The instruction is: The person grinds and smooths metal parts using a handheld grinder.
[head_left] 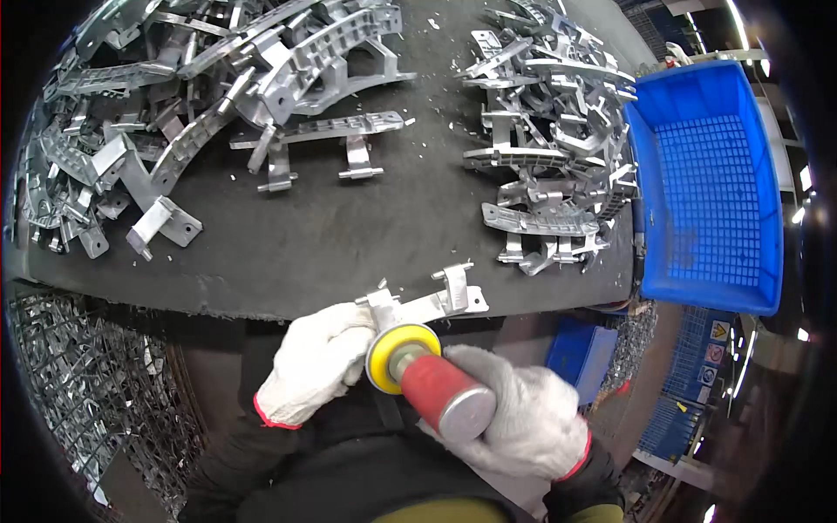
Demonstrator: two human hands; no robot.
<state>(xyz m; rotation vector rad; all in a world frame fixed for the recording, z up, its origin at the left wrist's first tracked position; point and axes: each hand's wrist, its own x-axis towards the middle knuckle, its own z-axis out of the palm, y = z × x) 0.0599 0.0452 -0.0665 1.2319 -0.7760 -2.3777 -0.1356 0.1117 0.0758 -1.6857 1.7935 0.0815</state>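
My left hand (316, 362), in a white knit glove with red cuff trim, is closed on the left end of a silver cast-metal bracket (425, 308). The bracket lies over the table's near edge, its two short arms pointing up and away from me. A handheld disc sander (449, 397) with a red body and a round yellow pad is gripped in my right hand (536, 414), which wears the same kind of glove. Its pad sits right at the bracket beside my left fingers; whether the two touch is hidden behind the disc.
Piles of similar brackets cover the dark table (340, 231) at the far left (244, 96) and at the right (545, 161). A blue plastic crate (767, 235) stands off the table's right side. Below are a wire cage of metal parts (87, 383) and a blue bin (580, 353).
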